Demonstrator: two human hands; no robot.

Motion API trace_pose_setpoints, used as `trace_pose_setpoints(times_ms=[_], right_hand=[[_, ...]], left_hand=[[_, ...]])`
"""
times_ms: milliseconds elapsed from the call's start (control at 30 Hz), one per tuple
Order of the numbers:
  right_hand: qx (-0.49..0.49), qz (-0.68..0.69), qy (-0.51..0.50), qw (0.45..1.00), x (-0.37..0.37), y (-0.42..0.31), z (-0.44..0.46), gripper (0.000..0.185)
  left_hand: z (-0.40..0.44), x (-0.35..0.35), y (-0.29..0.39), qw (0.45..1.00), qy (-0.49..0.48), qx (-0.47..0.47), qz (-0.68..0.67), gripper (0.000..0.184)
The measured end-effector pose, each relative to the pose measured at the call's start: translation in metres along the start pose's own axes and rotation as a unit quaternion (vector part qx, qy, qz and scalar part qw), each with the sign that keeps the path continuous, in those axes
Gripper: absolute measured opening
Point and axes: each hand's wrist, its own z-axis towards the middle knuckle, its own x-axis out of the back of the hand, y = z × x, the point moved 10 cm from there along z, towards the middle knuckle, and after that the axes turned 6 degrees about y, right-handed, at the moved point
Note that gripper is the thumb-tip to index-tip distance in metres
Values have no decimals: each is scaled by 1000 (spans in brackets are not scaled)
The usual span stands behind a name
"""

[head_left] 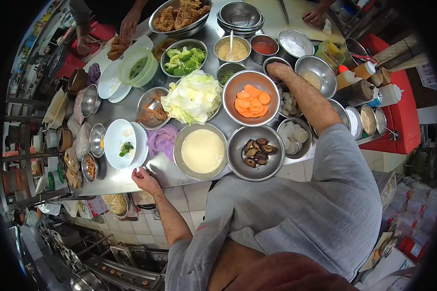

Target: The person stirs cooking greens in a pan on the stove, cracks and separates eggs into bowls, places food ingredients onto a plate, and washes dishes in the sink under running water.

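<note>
My right hand [278, 71] reaches into a small metal container [268, 61] at the back right; its fingers are hidden inside. My left hand [146, 181] is at the table's front edge, loosely open with nothing visible in it. Nearest to it are a white bowl [112, 154] with a few green leaves [126, 148] and a purple cloth [162, 139]. Around my right arm stand a bowl of carrot slices [252, 101], a bowl of pale round slices [293, 136] and a metal bowl [327, 72].
Pale yellow batter [202, 151] and dark mushroom pieces [259, 152] fill bowls at the front. Cabbage [193, 98], broccoli [185, 60] and fried chicken [183, 16] stand behind. Squeeze bottles [390, 94] line the right. Another person's hand [129, 25] is near fried food across the table.
</note>
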Motion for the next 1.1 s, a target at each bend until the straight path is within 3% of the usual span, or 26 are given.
trace_pose_setpoints(times_ms=[33, 133, 200, 233, 300, 333, 400, 533, 700, 767, 800, 833, 900, 1033, 1100], right_hand=[[0, 0, 0, 1000, -6, 8, -5, 29], [150, -24, 151, 977, 16, -11, -16, 26], [98, 142, -100, 980, -4, -9, -7, 19], [97, 143, -101, 980, 5, -6, -13, 19], [76, 374, -78, 921, 36, -1, -28, 15], [74, 373, -78, 921, 47, 4, -34, 15], [90, 489, -45, 866, 76, 9, -42, 14], [75, 535, 10, 842, 105, 26, -52, 14], [72, 484, 64, 870, 120, 18, -63, 12], [118, 456, 66, 880, 139, -14, -66, 11], [133, 467, 89, 870, 157, -43, -81, 10], [180, 478, 41, 859, 162, -69, -75, 12], [261, 460, 126, 839, 202, -140, -96, 17], [402, 436, 167, 787, 258, -300, -127, 24], [432, 380, 176, 799, 276, -374, -121, 25]], left_hand=[[1, 0, -1, 1000, -1, 0, 0, 30], [1, 0, -1, 1000, -2, -12, 11, 30], [-1, -1, 4, 1000, -3, -7, 0, 30], [-1, -1, 4, 1000, -4, -7, 1, 30], [-1, -1, 4, 1000, -5, -8, -5, 30], [-1, -2, 3, 1000, -6, -7, -6, 30], [0, -1, 1, 1000, -6, -8, -23, 30], [1, 1, -2, 998, -5, 7, -60, 32], [1, 0, -11, 995, -11, 38, -95, 30], [-5, -2, -8, 987, -29, 89, -133, 28], [2, 0, -20, 992, -20, 58, -109, 28], [5, 3, -18, 996, -10, 22, -81, 28], [5, 1, -19, 996, -17, 23, -88, 30], [6, 2, -19, 996, -29, 23, -75, 31], [6, 4, -17, 996, -30, 20, -85, 31]])
